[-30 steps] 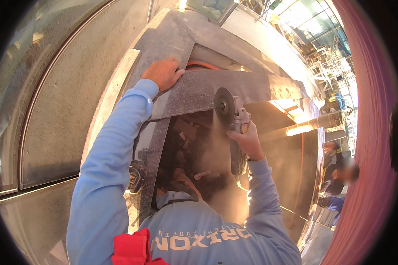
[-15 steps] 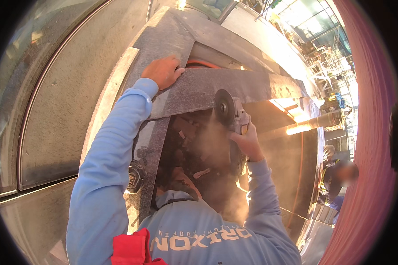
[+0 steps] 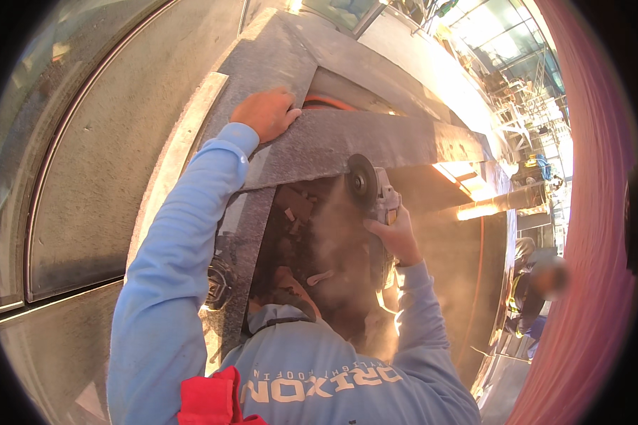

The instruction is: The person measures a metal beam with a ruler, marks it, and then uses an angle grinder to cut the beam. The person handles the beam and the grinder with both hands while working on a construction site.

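My right hand [image 3: 398,234] is wrapped round an angle grinder [image 3: 384,202], its thumb across the body. The grinder's dark round disc [image 3: 362,181] stands at the lower edge of a long grey stone-like slab [image 3: 361,131]; whether it touches is unclear. My left hand [image 3: 266,115] grips the slab's upper left end with its fingers curled over the far edge, partly hidden. Pale dust [image 3: 340,230] hangs below the disc, blurring the dark hollow under the slab.
Another grey strip [image 3: 244,258] runs below the slab's left end, with a dark round device [image 3: 220,283] beside it. An orange hose [image 3: 326,101] curves behind the slab. A person [image 3: 539,283] crouches at the far right. A large flat panel [image 3: 120,170] lies left.
The grinder and my right hand have shifted slightly down, and the disc sits lower against the slab's edge. My left hand keeps its hold. The view has shifted slightly.
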Demonstrator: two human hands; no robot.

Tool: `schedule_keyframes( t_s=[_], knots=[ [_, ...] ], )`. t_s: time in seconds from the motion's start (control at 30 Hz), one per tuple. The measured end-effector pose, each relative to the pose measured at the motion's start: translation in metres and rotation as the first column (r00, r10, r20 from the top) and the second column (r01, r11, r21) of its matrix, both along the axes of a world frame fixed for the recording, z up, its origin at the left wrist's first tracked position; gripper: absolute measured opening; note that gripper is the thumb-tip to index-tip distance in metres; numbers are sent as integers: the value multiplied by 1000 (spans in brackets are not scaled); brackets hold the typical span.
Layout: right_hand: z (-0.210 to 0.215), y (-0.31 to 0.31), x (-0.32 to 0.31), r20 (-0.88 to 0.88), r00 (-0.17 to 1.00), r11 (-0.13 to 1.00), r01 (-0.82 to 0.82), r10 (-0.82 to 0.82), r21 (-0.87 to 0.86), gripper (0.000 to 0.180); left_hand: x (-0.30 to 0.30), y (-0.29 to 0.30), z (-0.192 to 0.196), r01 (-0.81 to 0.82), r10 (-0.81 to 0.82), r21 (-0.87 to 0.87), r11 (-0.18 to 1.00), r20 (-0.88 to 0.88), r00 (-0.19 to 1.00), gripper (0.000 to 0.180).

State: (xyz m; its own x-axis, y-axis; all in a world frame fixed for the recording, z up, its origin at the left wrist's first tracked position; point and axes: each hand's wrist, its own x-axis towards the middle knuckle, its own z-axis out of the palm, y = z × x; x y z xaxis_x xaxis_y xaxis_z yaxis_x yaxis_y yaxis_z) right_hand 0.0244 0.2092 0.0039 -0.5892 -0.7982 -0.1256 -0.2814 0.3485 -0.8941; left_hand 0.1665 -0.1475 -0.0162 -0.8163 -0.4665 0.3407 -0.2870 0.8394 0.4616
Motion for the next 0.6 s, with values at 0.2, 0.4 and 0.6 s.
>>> schedule_keyframes(
  t_s=[0.2,0.4,0.6],
  knots=[
    [9,-12,-4,-10,1000,1000,-8,7,-28,50,0,-1,6,15,-17,30,999,83,996,32],
    [16,-23,-4,-3,1000,998,4,-4,-63,49,1,0,8,16,-18,21,1000,87,996,31],
    [4,-7,-5,60,998,1000,26,-27,6,52,-1,-1,7,27,-28,12,1000,71,997,32]
  ],
)
